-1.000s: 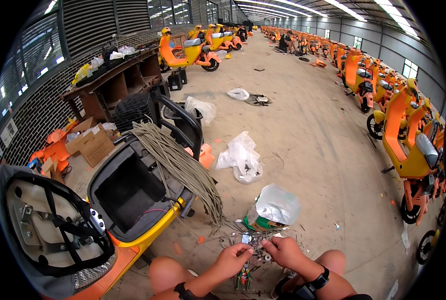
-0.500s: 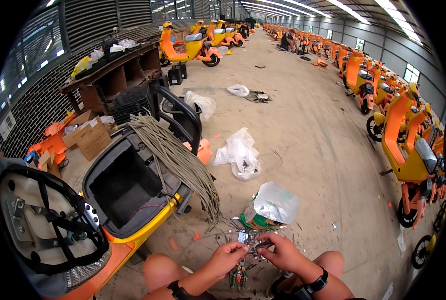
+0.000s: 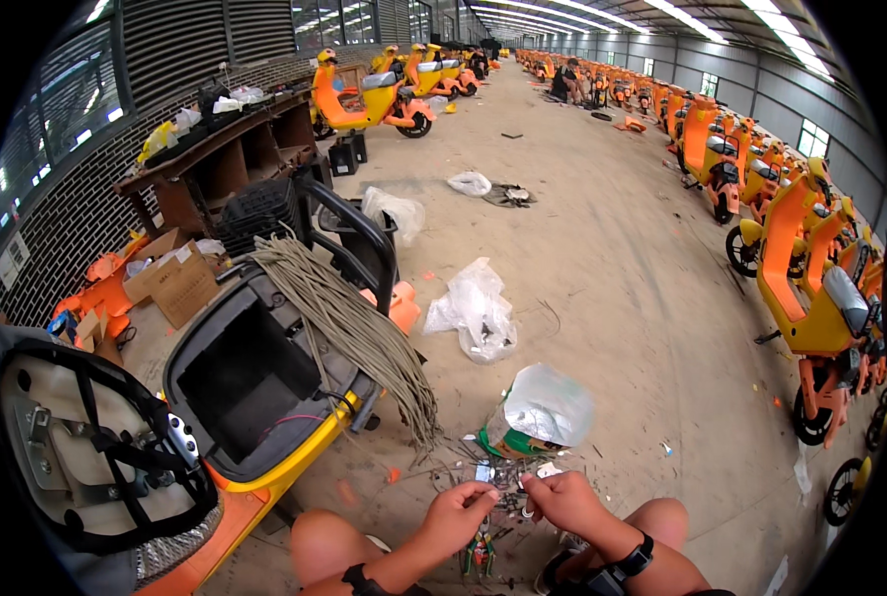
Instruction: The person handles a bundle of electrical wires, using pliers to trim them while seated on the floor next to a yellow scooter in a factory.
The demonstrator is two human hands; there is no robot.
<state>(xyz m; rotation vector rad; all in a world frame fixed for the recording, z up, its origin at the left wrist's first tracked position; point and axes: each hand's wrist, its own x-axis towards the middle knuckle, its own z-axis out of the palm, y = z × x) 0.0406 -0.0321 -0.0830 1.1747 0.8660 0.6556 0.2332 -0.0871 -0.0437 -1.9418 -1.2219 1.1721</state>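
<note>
Low over the floor, between my knees, my left hand [image 3: 462, 513] is closed with thumb and forefinger pinched together. What sits in that pinch is too small to make out. Just across from it, my right hand [image 3: 564, 500] is also closed, its fingertips around something small that I cannot identify. The two hands are a short way apart. Under them lies a scatter of small dark pieces and cable scraps [image 3: 508, 497]. Pliers with green and red handles [image 3: 479, 556] rest on the floor below my left hand. A foil-lined bag with a green base [image 3: 546, 409] stands just beyond.
On the left a yellow and orange scooter [image 3: 314, 459] has its seat [image 3: 100, 437] tipped up and a coil of grey cord [image 3: 349, 333] draped over it. Crumpled clear plastic [image 3: 473, 310] lies ahead. Rows of scooters [image 3: 796, 263] line the right. A person [image 3: 568, 81] sits far off.
The short black piece that stuck out of my right hand's fingers no longer shows there. My hands have moved slightly apart, and the view has shifted a little.
</note>
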